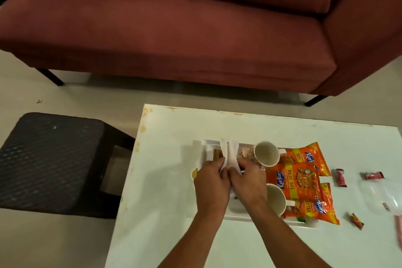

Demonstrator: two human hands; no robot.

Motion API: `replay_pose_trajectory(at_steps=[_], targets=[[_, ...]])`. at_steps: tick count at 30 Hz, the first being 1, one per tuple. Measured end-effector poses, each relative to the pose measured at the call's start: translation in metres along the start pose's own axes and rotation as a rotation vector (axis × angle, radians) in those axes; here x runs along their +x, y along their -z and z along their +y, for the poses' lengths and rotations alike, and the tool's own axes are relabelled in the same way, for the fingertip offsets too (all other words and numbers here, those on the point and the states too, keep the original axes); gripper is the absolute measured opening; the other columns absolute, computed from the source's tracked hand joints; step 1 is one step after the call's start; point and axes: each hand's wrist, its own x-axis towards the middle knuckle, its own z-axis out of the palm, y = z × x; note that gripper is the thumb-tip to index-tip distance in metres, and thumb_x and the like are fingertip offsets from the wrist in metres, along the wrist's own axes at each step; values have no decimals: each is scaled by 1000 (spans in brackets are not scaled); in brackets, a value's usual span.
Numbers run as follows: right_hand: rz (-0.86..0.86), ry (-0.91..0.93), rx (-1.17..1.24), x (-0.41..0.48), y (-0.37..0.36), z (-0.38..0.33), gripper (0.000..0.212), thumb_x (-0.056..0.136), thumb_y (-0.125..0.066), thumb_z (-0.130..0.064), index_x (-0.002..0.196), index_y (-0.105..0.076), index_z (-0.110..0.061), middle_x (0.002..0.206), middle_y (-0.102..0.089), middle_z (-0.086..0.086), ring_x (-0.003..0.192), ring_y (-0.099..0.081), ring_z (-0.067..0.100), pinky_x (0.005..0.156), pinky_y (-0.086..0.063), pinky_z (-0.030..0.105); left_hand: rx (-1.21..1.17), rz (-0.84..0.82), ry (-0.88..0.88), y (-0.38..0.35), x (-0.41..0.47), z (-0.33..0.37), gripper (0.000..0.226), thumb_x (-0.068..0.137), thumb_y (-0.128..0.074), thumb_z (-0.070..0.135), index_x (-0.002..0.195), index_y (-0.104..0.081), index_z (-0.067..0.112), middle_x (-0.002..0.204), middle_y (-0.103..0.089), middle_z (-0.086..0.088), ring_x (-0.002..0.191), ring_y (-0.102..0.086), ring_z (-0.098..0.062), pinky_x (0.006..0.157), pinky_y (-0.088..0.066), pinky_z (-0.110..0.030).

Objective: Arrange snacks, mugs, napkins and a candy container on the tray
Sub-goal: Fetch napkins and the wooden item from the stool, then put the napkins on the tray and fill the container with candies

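A white tray point(239, 216) lies on the white table point(165, 213). On it stand two mugs, one at the back point(265, 153) and one nearer me point(275, 199), beside three orange snack packets point(297, 178). My left hand point(211, 183) and right hand point(248, 180) meet over the tray's left part, and both pinch folded white napkins point(228, 154) that fan upward. A brown item point(217, 154) shows behind the napkins, partly hidden.
Loose wrapped candies point(340, 177) point(373, 175) point(355, 220) and a clear plastic container point(382, 197) lie on the table at right. A small yellow object point(194, 173) peeks out left of my left hand. A dark stool point(52, 159) stands left; a red sofa point(174, 28) stands behind.
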Motion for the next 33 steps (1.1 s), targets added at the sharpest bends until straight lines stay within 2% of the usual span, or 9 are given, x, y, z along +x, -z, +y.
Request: replay_pose_trajectory(at_steps=[3, 5, 9, 13, 15, 17, 21, 27, 33], targets=[[-14, -31, -11, 3, -2, 6, 15, 91, -65, -16, 95, -78, -23, 76, -75, -6, 68, -69, 10, 65, -58, 33, 19, 25, -9, -11, -4, -4, 24, 96, -62, 19, 117, -73, 26, 104, -74, 6, 90, -68, -12, 74, -43, -15], [-25, -40, -26, 5, -5, 9, 15, 92, -64, -19, 97, -78, -23, 77, -75, -6, 69, -70, 13, 68, -60, 36, 31, 46, -14, -17, -5, -8, 23, 97, -61, 22, 116, -73, 27, 106, -75, 8, 90, -68, -9, 74, -43, -12], [-11, -19, -112, 6, -8, 12, 15, 94, -64, -29, 99, -77, -24, 86, -77, -6, 77, -71, 15, 66, -55, 27, 54, 44, -46, -23, -2, -17, 23, 99, -60, 24, 118, -72, 28, 107, -75, 11, 86, -65, -3, 74, -45, -6], [47, -16, -142, 4, -7, 20, 21, 92, -67, -29, 110, -75, -19, 99, -78, -2, 92, -71, 17, 73, -52, 26, 132, 96, -130, -25, -6, -27, 30, 97, -60, 23, 125, -69, 26, 110, -72, 9, 98, -66, -13, 81, -53, -22], [54, -44, -120, 2, -8, 24, 26, 94, -66, -30, 115, -73, -18, 104, -77, -1, 96, -70, 17, 76, -51, 25, 86, 150, -80, -23, -7, -29, 30, 99, -57, 23, 127, -68, 23, 112, -72, 6, 103, -66, -15, 85, -53, -25], [33, -85, -89, 1, -12, 26, 27, 97, -62, -31, 118, -71, -18, 109, -76, 0, 100, -70, 19, 81, -53, 29, 63, 112, -6, -22, -5, -32, 33, 103, -50, 28, 133, -65, 24, 116, -73, 6, 105, -68, -16, 88, -53, -27], [-45, -118, -55, 0, -19, 25, 22, 99, -56, -31, 106, -74, -20, 105, -77, -3, 94, -68, 16, 75, -48, 25, 94, -65, 80, -24, -1, -38, 36, 106, -43, 30, 139, -59, 31, 110, -75, 4, 96, -70, -17, 80, -50, -25], [-32, -110, -124, -2, -19, 23, 22, 98, -55, -30, 110, -73, -25, 103, -77, -4, 92, -71, 17, 71, -49, 24, 89, -61, 98, -36, -5, -42, 40, 106, -45, 27, 144, -54, 32, 118, -73, 2, 101, -70, -23, 85, -55, -34], [-25, -87, -206, -5, -13, 20, 25, 98, -55, -31, 118, -69, -25, 113, -74, -1, 101, -70, 18, 86, -59, 31, 73, -74, 45, -36, -4, -46, 38, 104, -47, 29, 142, -55, 29, 116, -72, -2, 101, -69, -28, 75, -49, -34]])
